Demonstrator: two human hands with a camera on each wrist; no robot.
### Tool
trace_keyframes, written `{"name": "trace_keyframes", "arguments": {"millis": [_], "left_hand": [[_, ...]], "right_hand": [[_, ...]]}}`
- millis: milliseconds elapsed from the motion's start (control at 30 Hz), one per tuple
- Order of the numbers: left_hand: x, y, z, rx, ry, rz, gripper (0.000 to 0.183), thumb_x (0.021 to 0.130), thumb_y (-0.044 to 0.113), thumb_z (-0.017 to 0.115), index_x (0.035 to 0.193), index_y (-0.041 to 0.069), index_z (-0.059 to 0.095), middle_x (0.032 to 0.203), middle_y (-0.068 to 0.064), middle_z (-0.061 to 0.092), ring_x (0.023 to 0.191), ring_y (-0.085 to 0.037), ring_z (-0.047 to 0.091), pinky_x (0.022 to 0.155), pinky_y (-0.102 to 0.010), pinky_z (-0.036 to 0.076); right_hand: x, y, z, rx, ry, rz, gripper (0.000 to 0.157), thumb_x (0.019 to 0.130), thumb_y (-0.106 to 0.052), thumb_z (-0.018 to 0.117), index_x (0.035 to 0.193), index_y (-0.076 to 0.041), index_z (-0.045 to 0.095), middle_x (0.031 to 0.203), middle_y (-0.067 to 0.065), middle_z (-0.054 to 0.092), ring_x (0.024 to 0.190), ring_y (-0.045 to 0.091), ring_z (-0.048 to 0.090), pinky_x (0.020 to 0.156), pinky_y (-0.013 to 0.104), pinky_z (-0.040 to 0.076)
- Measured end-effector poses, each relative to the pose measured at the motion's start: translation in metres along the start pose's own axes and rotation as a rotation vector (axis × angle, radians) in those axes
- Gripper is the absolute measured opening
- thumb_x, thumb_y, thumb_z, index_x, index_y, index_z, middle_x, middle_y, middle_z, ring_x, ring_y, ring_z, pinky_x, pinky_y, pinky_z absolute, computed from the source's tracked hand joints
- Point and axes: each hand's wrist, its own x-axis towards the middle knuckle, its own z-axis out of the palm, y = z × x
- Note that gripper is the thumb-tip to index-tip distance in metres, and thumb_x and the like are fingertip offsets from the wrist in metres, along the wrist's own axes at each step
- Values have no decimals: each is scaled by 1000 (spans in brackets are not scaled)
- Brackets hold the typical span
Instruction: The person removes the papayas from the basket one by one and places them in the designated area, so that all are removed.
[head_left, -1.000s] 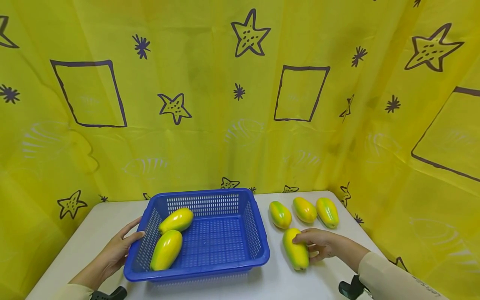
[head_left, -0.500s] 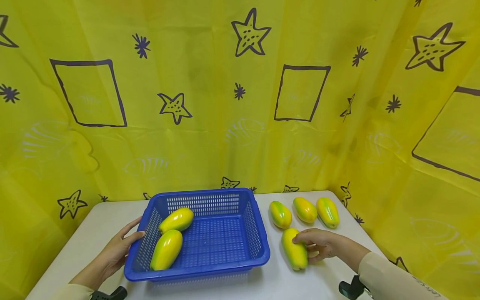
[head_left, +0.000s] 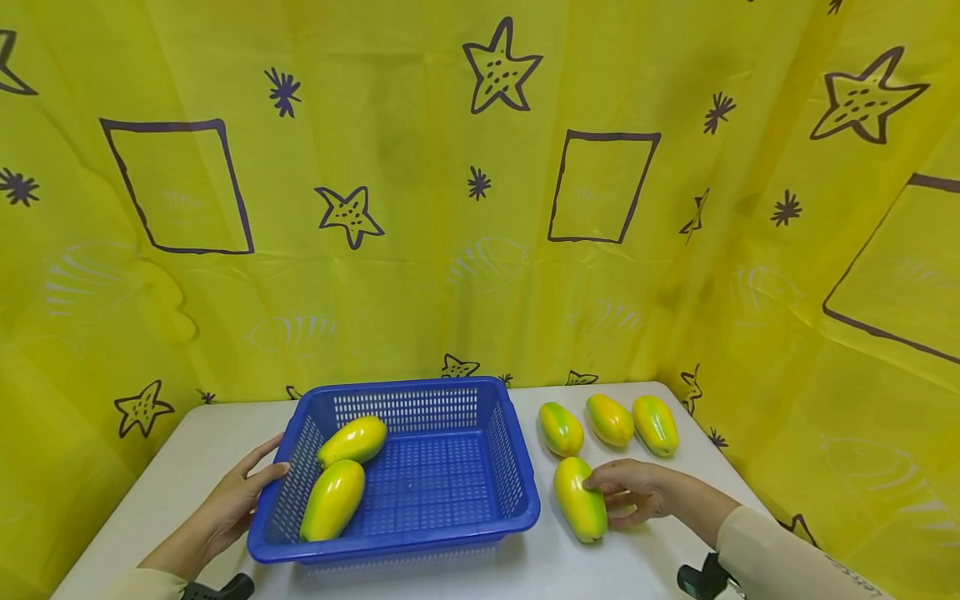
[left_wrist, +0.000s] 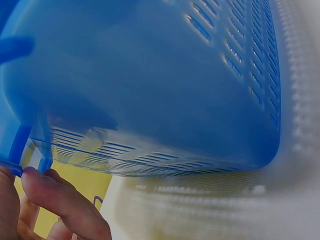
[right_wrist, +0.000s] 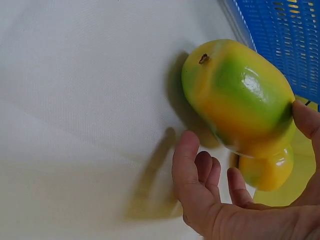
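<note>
Item under inspection: one yellow-green fruit [head_left: 576,504], lying on its side on the white desk [head_left: 637,567]. Bearings are from the head view, twelve o'clock pointing away from the wearer. I record its long axis as running from eleven o'clock to five o'clock.

The right hand [head_left: 633,492] is much the nearer and has the fruit at its nine o'clock. In its wrist view the thumb touches the fruit, while the other fingers stand loosely bent and apart from it; I find no closed grip.

In my judgement the governing relation is this: the fruit sits between the right hand and the blue basket [head_left: 405,542], whose side wall is at the fruit's nine o'clock, near but not touching.

The left hand [head_left: 232,500] grips the basket's rim at its nine o'clock side. Two fruits [head_left: 332,502] lie inside, towards that same wall.

Three more fruits [head_left: 609,419] lie from eleven to two o'clock of the item; whether the closest one touches it, I cannot tell. A yellow patterned curtain [head_left: 420,317] hangs beyond, at twelve.
</note>
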Motion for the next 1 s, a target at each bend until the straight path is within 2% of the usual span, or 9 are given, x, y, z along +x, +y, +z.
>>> {"name": "trace_keyframes", "arguments": {"millis": [167, 500, 700, 800, 933, 1000], "left_hand": [[0, -1, 0, 3, 1, -1, 78, 100, 28, 56, 159, 16, 7, 112, -5, 65, 89, -18, 68, 78, -43, 60], [-1, -2, -1, 3, 1, -10, 78, 100, 29, 56, 159, 16, 7, 113, -5, 65, 88, -18, 68, 79, -42, 60], [-1, -2, -1, 15, 5, -13, 79, 99, 30, 57, 159, 16, 7, 113, -6, 65, 88, -18, 67, 79, -42, 60], [0, -1, -1, 19, 6, -11, 80, 98, 30, 58, 159, 16, 8, 112, -6, 65, 88, -17, 67, 79, -42, 60], [0, 0, -1, 24, 0, -7, 81, 98, 31, 58, 159, 17, 8, 117, -10, 64, 90, -18, 67, 80, -43, 60], [0, 0, 0, 22, 0, -7, 80, 98, 30, 58, 159, 17, 8, 118, -11, 63, 90, -18, 67, 80, -44, 60]], "right_hand": [[0, 1, 1, 4, -2, 1, 32, 86, -22, 69, 109, -3, 55, 99, 13, 52, 98, 31, 54, 84, 45, 58], [-1, 0, 1, -3, 6, 1, 24, 87, -21, 70, 102, -5, 59, 97, 12, 52, 96, 29, 53, 84, 44, 58], [-4, -5, -6, -39, -11, -19, 28, 87, -22, 68, 108, -4, 62, 105, 14, 53, 101, 31, 54, 85, 44, 57], [-9, -14, -11, -68, -17, -53, 34, 88, -23, 66, 113, -1, 59, 113, 17, 54, 107, 34, 53, 89, 46, 56], [-19, -36, -17, -100, -22, -113, 52, 90, -27, 65, 128, 4, 48, 129, 26, 49, 119, 41, 48, 96, 50, 51], [-23, -48, -18, -117, -25, -142, 58, 92, -30, 64, 133, 4, 43, 132, 27, 47, 120, 41, 48, 97, 50, 51]]}}
